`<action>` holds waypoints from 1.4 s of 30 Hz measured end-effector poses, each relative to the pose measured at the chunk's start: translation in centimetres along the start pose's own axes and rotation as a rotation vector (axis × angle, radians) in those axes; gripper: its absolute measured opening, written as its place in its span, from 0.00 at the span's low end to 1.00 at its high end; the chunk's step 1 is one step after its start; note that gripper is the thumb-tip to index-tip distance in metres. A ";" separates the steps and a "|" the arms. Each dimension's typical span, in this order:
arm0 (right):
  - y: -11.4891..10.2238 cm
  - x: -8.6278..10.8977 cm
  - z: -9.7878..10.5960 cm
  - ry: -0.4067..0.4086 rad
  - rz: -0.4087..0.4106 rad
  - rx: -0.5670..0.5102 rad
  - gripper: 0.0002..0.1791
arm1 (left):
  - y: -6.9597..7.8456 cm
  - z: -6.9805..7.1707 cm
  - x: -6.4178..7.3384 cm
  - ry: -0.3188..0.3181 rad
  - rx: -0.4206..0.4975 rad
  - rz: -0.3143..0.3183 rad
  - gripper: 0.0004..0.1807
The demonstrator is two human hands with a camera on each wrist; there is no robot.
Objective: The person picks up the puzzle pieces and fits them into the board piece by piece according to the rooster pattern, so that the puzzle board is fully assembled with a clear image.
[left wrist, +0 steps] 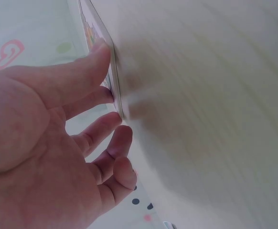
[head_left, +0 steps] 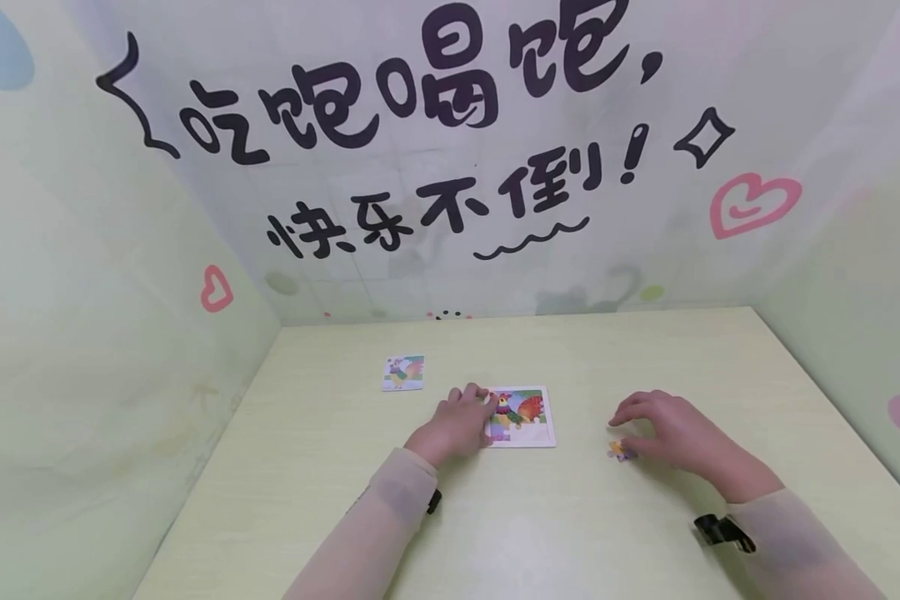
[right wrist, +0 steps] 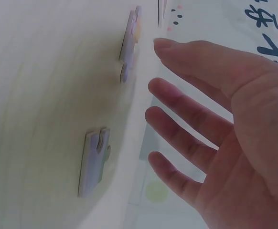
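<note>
My left hand point(head_left: 453, 425) rests at the left edge of a framed jigsaw puzzle point(head_left: 544, 435) showing a rooster. In the left wrist view, its thumb and index fingertip touch the puzzle's pale border point(left wrist: 114, 71), and the other fingers are loosely bent. Part of the picture is filled in, with bare white tray at the lower right. To the right, my right hand point(head_left: 663, 433) hovers with loosely spread fingers beside loose puzzle pieces point(head_left: 617, 452). In the right wrist view, one puzzle piece point(right wrist: 129, 45) lies near the thumb and another piece point(right wrist: 92, 164) lies apart from it; the hand holds nothing.
A small square rooster picture card point(head_left: 403, 373) lies at the back left of the pale wooden table point(head_left: 510, 533). Printed cloth walls point(head_left: 390, 283) with black lettering and pink hearts enclose the table's back and sides.
</note>
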State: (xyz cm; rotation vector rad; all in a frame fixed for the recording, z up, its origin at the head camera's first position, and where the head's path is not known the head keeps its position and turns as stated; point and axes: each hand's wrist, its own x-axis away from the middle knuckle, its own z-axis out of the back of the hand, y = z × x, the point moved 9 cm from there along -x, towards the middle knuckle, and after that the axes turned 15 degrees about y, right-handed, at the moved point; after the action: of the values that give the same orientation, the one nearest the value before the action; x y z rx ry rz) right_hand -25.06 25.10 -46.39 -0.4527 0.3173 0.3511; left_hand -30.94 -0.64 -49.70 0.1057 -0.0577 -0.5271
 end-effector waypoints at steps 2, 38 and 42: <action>0.1 0.0 -0.1 -0.016 -0.002 0.000 0.14 | 0.0 0.0 0.0 0.001 0.002 0.000 0.39; 0.3 1.0 -0.8 -0.068 0.068 -0.209 0.13 | -0.2 -0.1 0.3 0.000 0.036 0.011 0.39; 0.2 1.0 -0.8 -0.049 0.077 -0.207 0.13 | -0.2 -0.1 0.3 -0.001 0.045 0.012 0.39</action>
State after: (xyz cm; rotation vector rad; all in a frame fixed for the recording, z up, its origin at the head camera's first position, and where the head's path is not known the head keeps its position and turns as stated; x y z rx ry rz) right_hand -24.42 25.15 -47.48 -0.6346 0.2521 0.4723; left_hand -30.81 -0.92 -49.79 0.1485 -0.0714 -0.5135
